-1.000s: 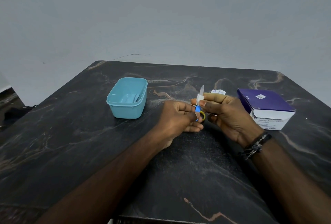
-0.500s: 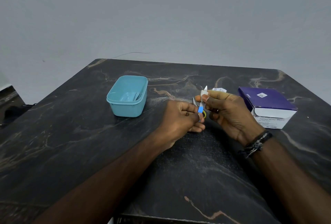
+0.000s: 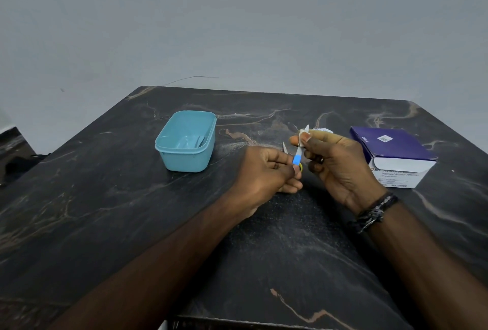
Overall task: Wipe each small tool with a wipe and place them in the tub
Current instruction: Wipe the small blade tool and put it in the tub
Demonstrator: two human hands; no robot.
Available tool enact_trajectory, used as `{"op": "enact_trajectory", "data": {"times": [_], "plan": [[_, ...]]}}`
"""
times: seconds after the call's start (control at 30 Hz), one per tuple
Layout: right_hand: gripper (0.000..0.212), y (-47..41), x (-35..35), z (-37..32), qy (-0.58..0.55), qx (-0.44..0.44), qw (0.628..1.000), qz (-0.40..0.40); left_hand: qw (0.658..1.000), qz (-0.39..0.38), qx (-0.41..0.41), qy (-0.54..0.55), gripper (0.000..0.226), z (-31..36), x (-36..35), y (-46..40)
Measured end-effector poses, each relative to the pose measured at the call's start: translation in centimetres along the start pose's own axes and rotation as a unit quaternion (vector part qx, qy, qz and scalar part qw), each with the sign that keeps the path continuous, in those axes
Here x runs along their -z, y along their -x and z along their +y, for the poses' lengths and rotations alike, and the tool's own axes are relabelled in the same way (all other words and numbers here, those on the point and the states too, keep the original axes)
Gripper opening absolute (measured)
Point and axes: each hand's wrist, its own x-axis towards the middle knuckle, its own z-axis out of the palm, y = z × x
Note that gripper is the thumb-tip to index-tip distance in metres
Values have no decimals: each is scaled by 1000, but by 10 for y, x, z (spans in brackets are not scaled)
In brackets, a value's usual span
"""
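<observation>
At the left of centre, the light blue plastic tub (image 3: 186, 142) stands open on the dark marbled tabletop (image 3: 105, 210), with what look like a few pale tools already lying inside, too faint to name. Moving right to mid-frame, your left hand (image 3: 266, 171) pinches the small scissors with blue and yellow handles (image 3: 298, 158) by the handle end, fingers curled round it. Your right hand (image 3: 335, 166) pinches a small white wipe (image 3: 301, 135) around one blade, thumb and forefinger pressed together on it; the silver tip pokes out above, tilted up, while the other blade tip shows just left, so the scissors look parted. You seem to be mid-wipe on this tool. Next, I'd judge, draw the wipe clear of the sharp tip, then carry the scissors left and lower them into the tub. At far right sits the purple-and-white cardboard swab box (image 3: 393, 158).
</observation>
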Motion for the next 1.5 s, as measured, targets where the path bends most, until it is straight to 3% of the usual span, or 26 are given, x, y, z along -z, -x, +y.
{"op": "enact_trajectory", "data": {"times": [0.37,0.9,1.07,1.27,1.5], "plan": [[12,5,-5,2,12,-7,999,-31,1000,21,-14,11,8,-2,2,-3],[21,1,-2,2,-14,29,999,29,1000,1,-17,2,8,-7,0,-5],[15,-3,3,3,-27,50,996,63,1000,-13,-14,-3,13,-10,-2,-6],[7,-8,9,0,-42,49,996,61,1000,-17,-7,-10,11,-11,-4,-5],[16,-8,7,4,-5,62,996,66,1000,-12,-4,-14,11,-12,-3,-6]]}}
